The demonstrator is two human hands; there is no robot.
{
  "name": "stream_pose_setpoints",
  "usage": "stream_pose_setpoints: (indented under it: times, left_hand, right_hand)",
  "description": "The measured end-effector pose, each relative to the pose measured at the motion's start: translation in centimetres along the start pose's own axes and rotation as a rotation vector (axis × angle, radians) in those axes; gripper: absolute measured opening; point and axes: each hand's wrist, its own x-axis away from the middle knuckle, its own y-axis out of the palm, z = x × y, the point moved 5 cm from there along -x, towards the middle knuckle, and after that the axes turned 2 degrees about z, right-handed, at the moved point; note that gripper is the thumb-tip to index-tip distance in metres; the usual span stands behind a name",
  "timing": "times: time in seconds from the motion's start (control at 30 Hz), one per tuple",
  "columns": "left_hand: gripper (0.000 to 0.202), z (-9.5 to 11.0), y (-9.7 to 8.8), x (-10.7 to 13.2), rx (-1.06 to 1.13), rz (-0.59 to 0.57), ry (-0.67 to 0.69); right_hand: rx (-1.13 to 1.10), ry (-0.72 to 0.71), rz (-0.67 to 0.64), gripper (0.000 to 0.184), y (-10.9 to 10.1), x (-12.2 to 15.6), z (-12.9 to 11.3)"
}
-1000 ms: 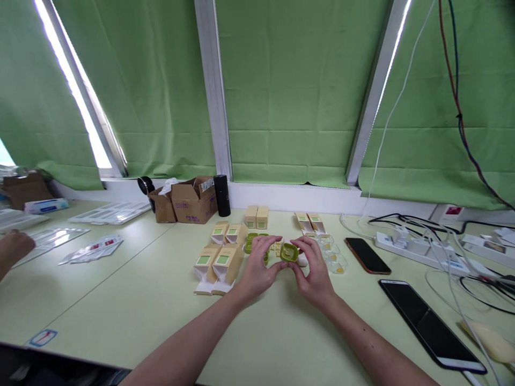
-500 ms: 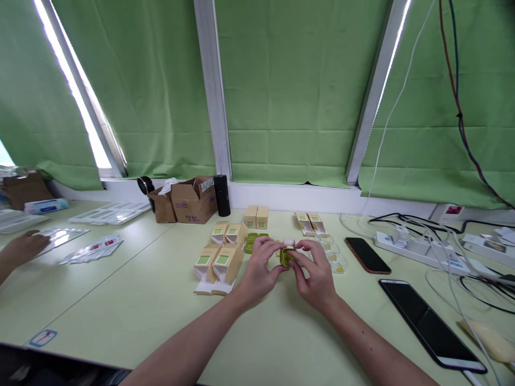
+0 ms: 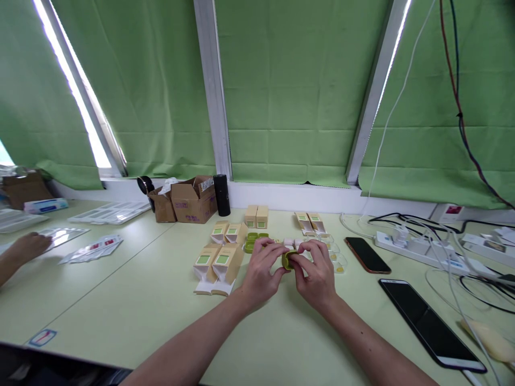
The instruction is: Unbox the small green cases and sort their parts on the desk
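A small olive-green plastic case (image 3: 288, 261) is pinched between the fingertips of both hands, above the table's middle. My left hand (image 3: 262, 271) grips its left side, and my right hand (image 3: 315, 272) its right side. What lies inside the case is too small to tell. Just behind the fingers are small pale pinkish pieces (image 3: 288, 242), partly covered. Left of my left hand, several open beige cartons (image 3: 226, 262) with green labels stand in rows. More green cases (image 3: 250, 245) sit behind that hand. Clear plastic trays with yellow bits (image 3: 339, 262) lie beyond my right hand.
Two phones (image 3: 430, 321) (image 3: 367, 255) lie to the right, near a white power strip (image 3: 418, 251) and tangled cables. Cardboard boxes (image 3: 196, 201) and a black cylinder (image 3: 221, 195) stand at the back. At far left, another person's hand (image 3: 30, 246) touches a clear sheet beside sachets (image 3: 93, 250).
The green case has tilted and turned slightly between my fingers, shifting a little to the right. At far left the other person's hand has moved slightly.
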Motion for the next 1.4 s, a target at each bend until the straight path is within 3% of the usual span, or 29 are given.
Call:
stream_pose_setpoints:
  times: [1.4]
  left_hand:
    - [0.045,-0.49,-0.20,-0.06,-0.092,0.021,-0.076]
  right_hand:
    - [0.038,-0.016,-0.012,0.018,0.21,0.07,-0.23]
